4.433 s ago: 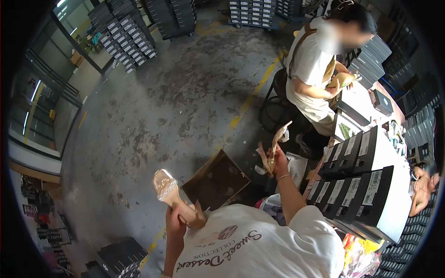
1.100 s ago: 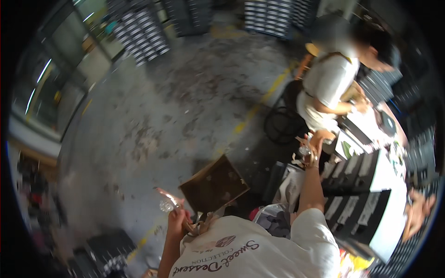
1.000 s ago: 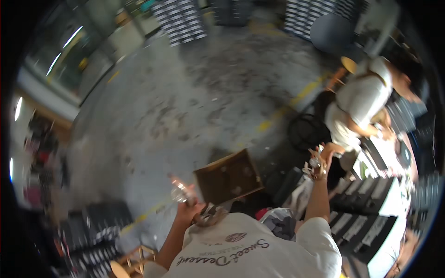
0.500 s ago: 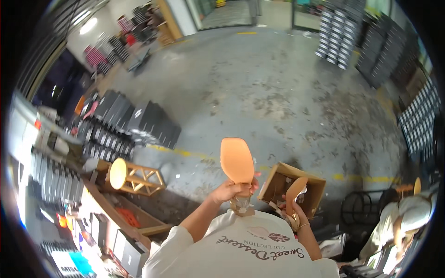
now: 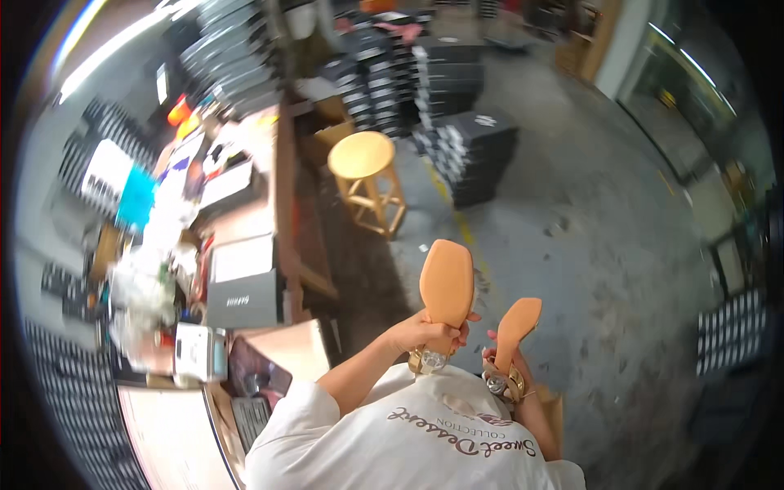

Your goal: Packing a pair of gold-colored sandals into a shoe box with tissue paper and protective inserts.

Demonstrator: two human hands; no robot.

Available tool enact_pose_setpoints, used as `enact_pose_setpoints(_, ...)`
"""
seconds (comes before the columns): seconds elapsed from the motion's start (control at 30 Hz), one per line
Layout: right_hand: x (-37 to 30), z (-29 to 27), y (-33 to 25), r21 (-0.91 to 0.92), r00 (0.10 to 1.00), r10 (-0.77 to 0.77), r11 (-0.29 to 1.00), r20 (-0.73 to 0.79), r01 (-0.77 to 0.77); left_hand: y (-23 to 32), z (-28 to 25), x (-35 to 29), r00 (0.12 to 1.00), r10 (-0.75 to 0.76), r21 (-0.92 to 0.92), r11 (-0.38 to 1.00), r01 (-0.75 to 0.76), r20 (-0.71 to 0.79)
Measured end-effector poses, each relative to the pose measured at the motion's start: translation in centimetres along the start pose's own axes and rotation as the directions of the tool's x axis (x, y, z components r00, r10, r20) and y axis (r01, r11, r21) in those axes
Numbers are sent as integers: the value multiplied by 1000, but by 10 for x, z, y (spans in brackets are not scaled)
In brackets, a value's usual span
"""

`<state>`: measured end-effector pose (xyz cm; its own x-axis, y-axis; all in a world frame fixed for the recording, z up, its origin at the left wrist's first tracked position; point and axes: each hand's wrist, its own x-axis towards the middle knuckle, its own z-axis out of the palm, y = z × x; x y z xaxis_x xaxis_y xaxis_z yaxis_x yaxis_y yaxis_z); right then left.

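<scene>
Tan soles are turned up to view on a pair of shoes, one carried in each hand and held apart in front of a white shirt (image 5: 408, 457). The left shoe (image 5: 448, 282) is gripped at its narrow middle by the left hand (image 5: 429, 333), with the fingers (image 5: 462, 329) wrapped round it and closed on the sole; its broad front is pointed away from the body, and shiny gold-toned parts are seen below the grip. The right shoe (image 5: 518, 324) is held lower and at a slant by the right hand (image 5: 525, 374), whose fingers appear to be curled round the back part, though much of that grip is hidden by the shoe and cannot be told exactly. To the left, a cluttered bench (image 5: 256, 215) is seen, with a dark box (image 5: 241, 302) and a white device (image 5: 201, 353) set on it; beyond it a wooden stool (image 5: 362, 155) is stood on the floor near stacked dark boxes (image 5: 482, 151). The step in hand is judged to be the carrying of the pair, neither shoe being set down. For any next move, a firm hold at the narrow part would be called for, with the shiny parts kept from being knocked.
</scene>
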<state>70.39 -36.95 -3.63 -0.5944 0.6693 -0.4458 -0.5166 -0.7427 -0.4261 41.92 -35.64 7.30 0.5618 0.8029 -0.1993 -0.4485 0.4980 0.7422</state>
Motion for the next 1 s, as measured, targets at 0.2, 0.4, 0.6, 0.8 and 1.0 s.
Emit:
enact_pose_setpoints(0.2, 110, 40, -18, -91, 956, 236, 971, 175, -223, 11, -49, -51, 928, 182, -179, 952, -249, -327)
enact_pose_setpoints(0.4, 245, 115, -38, -191, 815, 522, 852, 250, -487, 26, -115, -65, 735, 331, -124, 863, -489, -592)
enact_pose_setpoints(0.6, 374, 210, -67, -532, 702, 680, 682, 211, -501, 93, -189, -47, 618, 404, -101, 779, -619, -674)
enact_pose_setpoints(0.8, 502, 299, -41, -636, 602, 792, 515, 98, -574, 152, -245, -72, 459, 444, 33, 745, -666, -770)
enact_pose_setpoints(1.0, 615, 372, 18, -734, 579, 809, 455, 104, -504, 179, -320, -104, 318, 441, -26, 551, -834, -839)
